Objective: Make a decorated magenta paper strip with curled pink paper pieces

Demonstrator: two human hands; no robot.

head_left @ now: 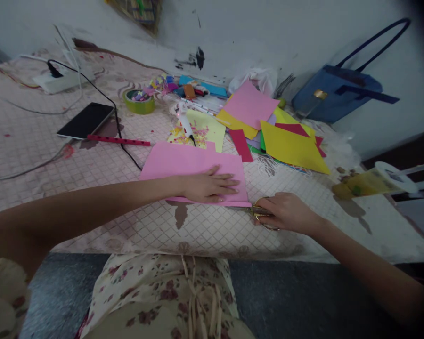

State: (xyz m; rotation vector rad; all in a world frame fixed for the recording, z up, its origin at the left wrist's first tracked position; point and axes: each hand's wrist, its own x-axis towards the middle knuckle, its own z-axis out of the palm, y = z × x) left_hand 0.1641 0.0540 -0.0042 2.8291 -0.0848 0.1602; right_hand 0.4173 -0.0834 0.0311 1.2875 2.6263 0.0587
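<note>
1. One cup (367,183) near the table's (205,235) right edge: yellowish contents.
2. One tape roll (141,108) toward the back edge: small pieces (139,96) inside.
3. One pink sheet (191,162) toward the front edge; left hand (209,186) flat on it, fingers slightly spread.
4. Right hand (286,212) grips one pair of scissors (257,211).

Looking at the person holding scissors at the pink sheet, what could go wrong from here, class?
1. The left hand lies flat on the pink sheet, close to the near edge where the right hand holds the scissors; a finger might get nipped.
2. The black cable runs to the sheet's left edge, so moving the sheet could snag it.
3. The drink cup stands off to the right; a wide arm swing might spill it.
</note>
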